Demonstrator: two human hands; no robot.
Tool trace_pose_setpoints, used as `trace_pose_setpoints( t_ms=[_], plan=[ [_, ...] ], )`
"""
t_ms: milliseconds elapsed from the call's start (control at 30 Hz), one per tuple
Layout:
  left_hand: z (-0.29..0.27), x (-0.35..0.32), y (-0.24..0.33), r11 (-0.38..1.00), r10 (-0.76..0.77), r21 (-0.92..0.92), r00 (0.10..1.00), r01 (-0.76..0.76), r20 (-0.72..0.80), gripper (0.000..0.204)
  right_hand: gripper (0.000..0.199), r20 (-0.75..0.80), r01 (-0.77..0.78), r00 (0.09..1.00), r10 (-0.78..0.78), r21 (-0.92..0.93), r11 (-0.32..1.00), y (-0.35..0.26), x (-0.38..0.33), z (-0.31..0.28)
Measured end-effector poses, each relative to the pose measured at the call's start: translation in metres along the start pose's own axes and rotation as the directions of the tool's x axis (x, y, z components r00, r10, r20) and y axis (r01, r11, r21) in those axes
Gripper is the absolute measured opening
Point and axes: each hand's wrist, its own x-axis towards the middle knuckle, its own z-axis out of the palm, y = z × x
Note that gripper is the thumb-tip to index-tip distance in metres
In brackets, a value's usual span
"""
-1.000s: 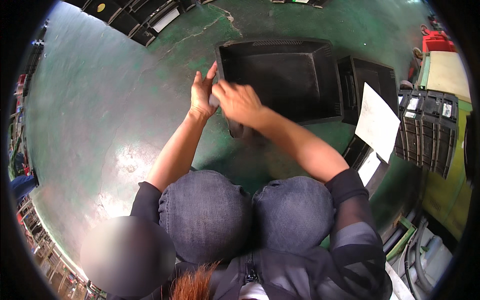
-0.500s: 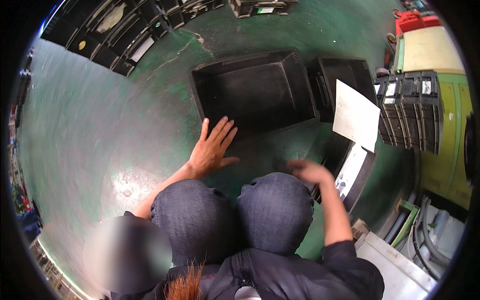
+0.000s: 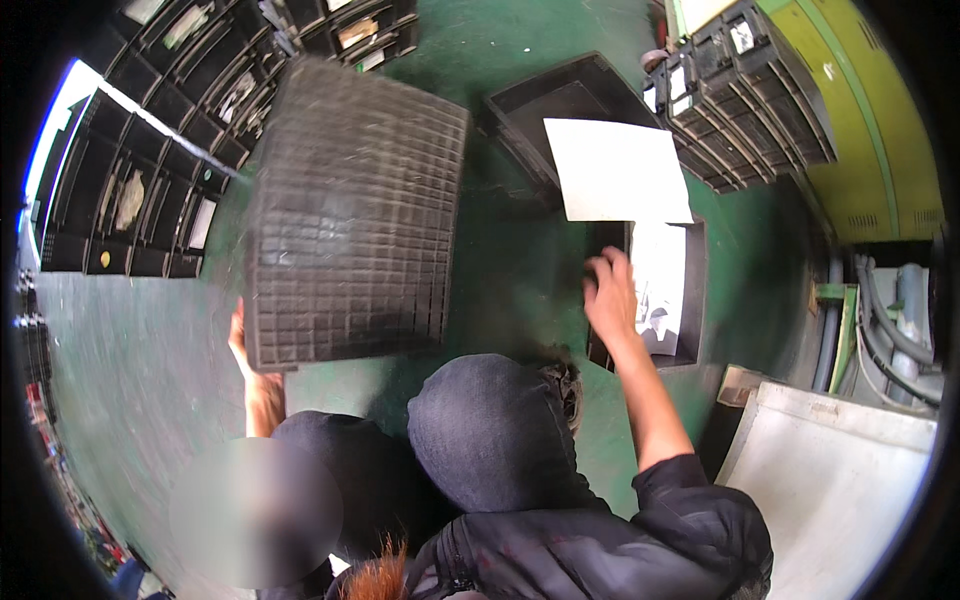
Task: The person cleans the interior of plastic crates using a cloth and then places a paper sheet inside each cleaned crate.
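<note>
My left hand point(image 3: 243, 345) grips the near edge of a large black plastic crate point(image 3: 350, 215), which is raised and tipped so that its gridded underside faces me. Most of that hand is hidden behind the crate. My right hand point(image 3: 610, 295) reaches right, its fingers spread on the left rim of a small black tray point(image 3: 694, 300) that holds a printed sheet point(image 3: 660, 285). A blank white sheet point(image 3: 615, 170) lies just beyond it, across another black tray point(image 3: 560, 100). My knees point(image 3: 490, 430) are bent below me.
Rows of black bins point(image 3: 130, 170) with parts line the upper left. Stacked black crates point(image 3: 750, 90) stand at the upper right beside a yellow-green wall point(image 3: 890, 130). A white box point(image 3: 840, 480) sits at the lower right, with pipes point(image 3: 890, 320) behind it. The floor point(image 3: 130, 360) is green.
The large crate, which lay open on the floor, is now lifted and turned bottom-up toward me by my left hand. My right hand has moved right to the small tray.
</note>
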Motion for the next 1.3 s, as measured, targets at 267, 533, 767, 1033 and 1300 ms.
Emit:
trace_pose_setpoints(
  t_ms=[267,533,767,1033,1300],
  plan=[
    [-0.065,-0.002,-0.071,0.978,-0.117,-0.177,0.993,0.109,-0.034,0.034,0.022,-0.353,-0.430,0.796,0.492,0.243,0.870,0.088,-0.006,0.012],
    [-0.043,-0.011,-0.063,0.969,-0.173,-0.223,0.937,0.106,-0.304,0.041,0.020,-0.294,-0.598,0.678,0.673,0.311,0.738,0.128,-0.044,0.014],
    [-0.046,-0.014,-0.019,0.994,0.103,0.047,0.975,-0.096,-0.198,0.046,0.019,-0.222,-0.847,0.517,0.827,0.003,0.531,0.204,-0.067,0.007],
    [0.025,-0.028,0.050,0.634,0.455,0.628,0.874,-0.451,0.169,0.034,0.021,0.127,-0.774,0.294,0.947,-0.550,0.314,0.243,-0.088,0.025],
    [0.035,-0.021,-0.026,-0.382,0.201,0.458,0.411,-0.803,0.889,0.018,0.022,0.116,-0.812,0.232,0.966,-0.523,0.258,0.229,-0.077,0.053]
  ],
)
